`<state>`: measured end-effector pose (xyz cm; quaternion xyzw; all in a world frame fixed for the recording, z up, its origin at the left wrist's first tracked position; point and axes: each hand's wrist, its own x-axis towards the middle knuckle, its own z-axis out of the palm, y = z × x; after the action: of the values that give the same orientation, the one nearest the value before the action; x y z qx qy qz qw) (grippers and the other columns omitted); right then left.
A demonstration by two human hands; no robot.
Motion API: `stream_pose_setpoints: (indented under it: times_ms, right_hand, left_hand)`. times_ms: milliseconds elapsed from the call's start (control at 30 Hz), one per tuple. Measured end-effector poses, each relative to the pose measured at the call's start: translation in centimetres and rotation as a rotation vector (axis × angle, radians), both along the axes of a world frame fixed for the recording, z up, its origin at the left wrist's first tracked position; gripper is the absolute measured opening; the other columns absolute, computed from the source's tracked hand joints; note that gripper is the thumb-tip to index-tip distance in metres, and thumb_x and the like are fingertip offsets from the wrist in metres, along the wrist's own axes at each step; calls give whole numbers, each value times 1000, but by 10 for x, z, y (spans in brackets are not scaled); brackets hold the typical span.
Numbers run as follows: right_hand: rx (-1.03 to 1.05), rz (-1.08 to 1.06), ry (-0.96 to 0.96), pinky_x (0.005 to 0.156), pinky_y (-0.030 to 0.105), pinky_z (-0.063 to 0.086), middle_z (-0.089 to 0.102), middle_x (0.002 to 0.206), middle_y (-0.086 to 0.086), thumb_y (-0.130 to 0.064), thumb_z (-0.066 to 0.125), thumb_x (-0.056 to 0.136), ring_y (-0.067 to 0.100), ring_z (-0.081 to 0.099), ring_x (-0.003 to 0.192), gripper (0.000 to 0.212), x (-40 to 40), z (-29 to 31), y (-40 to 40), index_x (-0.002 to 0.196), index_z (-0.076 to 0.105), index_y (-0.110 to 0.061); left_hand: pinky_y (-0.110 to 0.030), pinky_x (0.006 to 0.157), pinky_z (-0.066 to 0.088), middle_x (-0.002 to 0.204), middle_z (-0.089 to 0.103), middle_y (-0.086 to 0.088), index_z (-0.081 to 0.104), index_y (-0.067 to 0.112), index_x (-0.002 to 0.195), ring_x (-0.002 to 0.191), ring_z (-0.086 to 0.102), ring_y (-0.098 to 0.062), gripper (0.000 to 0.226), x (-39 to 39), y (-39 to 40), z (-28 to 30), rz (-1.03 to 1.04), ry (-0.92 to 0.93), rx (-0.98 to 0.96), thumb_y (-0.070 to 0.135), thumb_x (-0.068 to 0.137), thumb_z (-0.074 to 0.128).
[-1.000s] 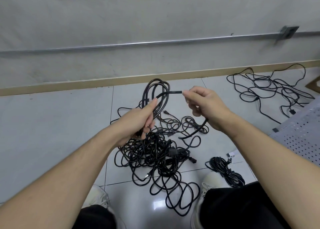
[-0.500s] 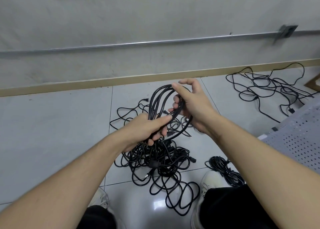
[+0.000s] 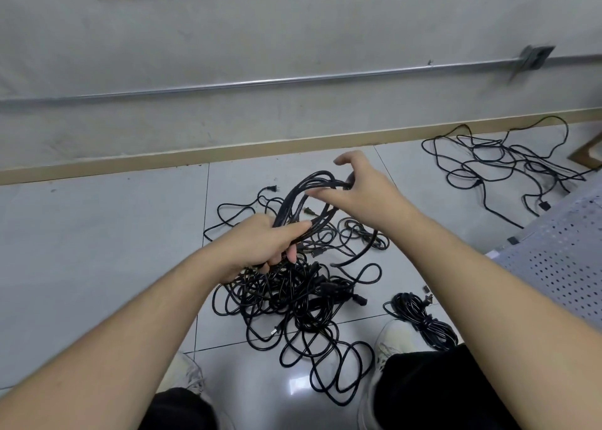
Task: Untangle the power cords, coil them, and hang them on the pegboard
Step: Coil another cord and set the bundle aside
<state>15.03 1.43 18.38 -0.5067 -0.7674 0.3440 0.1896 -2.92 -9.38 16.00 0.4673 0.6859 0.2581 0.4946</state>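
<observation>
A person is crouching over a tiled floor [image 3: 97,250], working a black coil of cord [image 3: 303,198] held at the centre of the view. The left hand [image 3: 260,247] is gripping the bottom of the coil, fingers curled around the bunched loops and thumb lying along them. The right hand [image 3: 361,192], at about 1 o'clock from the left, is pinching the top of the coil between thumb and finger, the remaining fingers spread loosely above; a free length of the cord is trailing down to about 4 o'clock of that hand. Directly beneath the hands, at 6 o'clock, a large tangled pile of cords [image 3: 293,299] is lying on the floor, loose loops spilling toward the person's white shoes [image 3: 394,338]. At 4 o'clock from the pile, a finished bundle [image 3: 420,322] is resting beside the right shoe. Another loose tangle [image 3: 498,166] is spreading across the floor at 2 o'clock, near the baseboard. A grey perforated pegboard [image 3: 563,260] is lying flat at the right edge, at 3 o'clock. A metal pipe [image 3: 260,82] is running along the wall at 12 o'clock.
</observation>
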Motion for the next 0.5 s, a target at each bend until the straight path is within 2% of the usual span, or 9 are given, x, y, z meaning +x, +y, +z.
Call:
stream_pose_setpoints:
  times_ms: [100,133,200,267,300,367,433,467,500]
  right_hand:
    - [-32,-16,-71,66,24,41,54,89,-13,-74,78,67,10,58,86,83,4,6,4,129,45,-31]
    - [-49,4,-87,64,25,41,56,83,-15,-73,79,66,9,57,80,73,6,8,4,118,51,-30]
    - [-96,94,-43,55,29,33,48,57,-16,-65,82,69,13,45,58,47,11,9,5,80,58,-26]
    - [-211,178,130,51,30,23,31,52,-11,-55,86,71,15,29,52,55,14,9,2,54,44,-23]
    - [-266,202,268,52,30,23,31,55,-8,-52,87,69,15,28,54,59,13,8,0,52,39,-23]
    - [-301,205,548,65,29,37,48,70,-7,-47,84,68,14,43,64,51,10,5,-3,50,42,-25]
    - [-272,84,696,95,33,43,64,108,-13,-43,81,74,7,60,98,40,2,2,-1,51,52,-26]
    - [-255,-4,714,106,37,39,61,127,-16,-41,80,79,5,57,117,38,-1,2,-3,55,55,-26]
    - [-262,-76,722,109,40,36,58,135,-14,-40,79,85,6,54,124,37,-4,2,-4,59,56,-26]
  left_hand:
    - [-17,41,33,52,58,5,53,9,61,42,41,-6,58,-5,0,7,67,-24,6,52,100,55]
    - [-16,38,31,49,55,7,52,7,64,38,39,-5,58,-9,0,8,62,-5,7,52,101,54]
    - [-17,38,31,55,57,1,44,11,56,38,38,-7,62,-14,-1,9,37,-1,-2,53,100,54]
    - [-18,40,31,59,60,0,40,13,53,40,37,-8,64,-18,-3,10,24,-15,-18,53,100,53]
    - [-17,40,30,56,59,4,41,10,56,40,37,-7,63,-17,-4,12,10,-25,-28,52,101,51]
    - [-16,41,30,53,58,7,44,5,64,41,38,-6,59,-12,-5,15,-38,-75,-18,49,103,49]
    - [-18,44,33,64,62,-1,43,8,59,49,41,-10,61,-4,-4,16,-56,-171,48,50,103,50]
    - [-21,47,35,70,63,-6,43,14,54,53,41,-13,62,-1,-3,15,-56,-197,90,52,102,52]
    - [-23,49,37,73,62,-12,45,19,49,55,42,-15,63,2,-3,14,-54,-184,131,57,99,54]
